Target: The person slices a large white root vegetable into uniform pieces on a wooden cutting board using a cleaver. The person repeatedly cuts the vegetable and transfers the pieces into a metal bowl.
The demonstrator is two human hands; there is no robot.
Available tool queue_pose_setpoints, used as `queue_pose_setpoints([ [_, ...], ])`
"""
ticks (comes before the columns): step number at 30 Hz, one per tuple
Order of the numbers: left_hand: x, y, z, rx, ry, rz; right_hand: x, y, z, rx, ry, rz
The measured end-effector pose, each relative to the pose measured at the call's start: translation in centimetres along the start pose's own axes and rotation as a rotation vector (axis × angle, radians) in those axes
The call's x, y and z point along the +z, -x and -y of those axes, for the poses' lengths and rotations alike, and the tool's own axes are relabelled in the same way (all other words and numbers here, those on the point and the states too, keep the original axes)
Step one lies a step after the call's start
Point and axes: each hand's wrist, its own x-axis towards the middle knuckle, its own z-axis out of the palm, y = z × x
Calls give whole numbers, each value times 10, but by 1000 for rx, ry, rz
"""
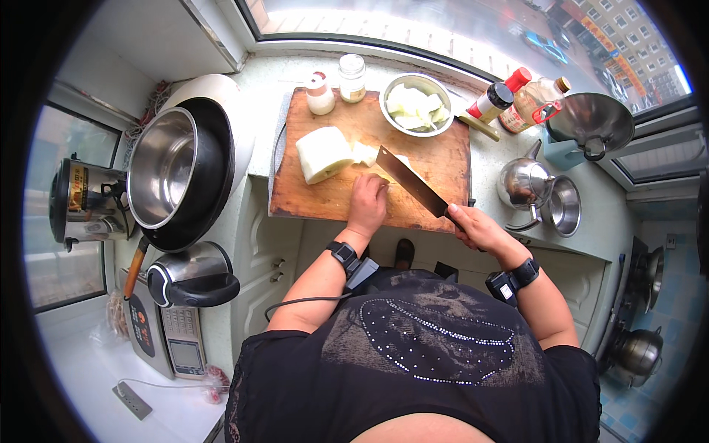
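My right hand (481,226) grips the black handle of a cleaver (412,183), whose broad blade slants up and left over the wooden cutting board (327,205). Left of the blade, my left hand (370,199) rests on the board with fingers curled together; whether a small piece lies under its fingertips, I cannot tell. A large pale peeled vegetable chunk (324,154), perhaps winter melon, lies above and left of that hand. Smaller pale pieces (364,153) sit beside it, partly behind the blade. A metal bowl (416,130) at the board's back right holds pale slices (415,106).
Two jars (319,97) (352,77) stand at the board's back edge. Right of the bowl are a green handle (479,127), sauce bottles (490,102) and a metal kettle (520,183). Nested pans (219,166) and an electric kettle (194,271) stand on the left.
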Motion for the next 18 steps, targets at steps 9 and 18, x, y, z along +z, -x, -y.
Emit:
queue_pose_setpoints([
  [9,-17,-21,7,-25,-228,14,10,11,-20,54,47,90],
  [18,9,-30,10,15,-805,343,-20,-3,-33,29,57,-46],
])
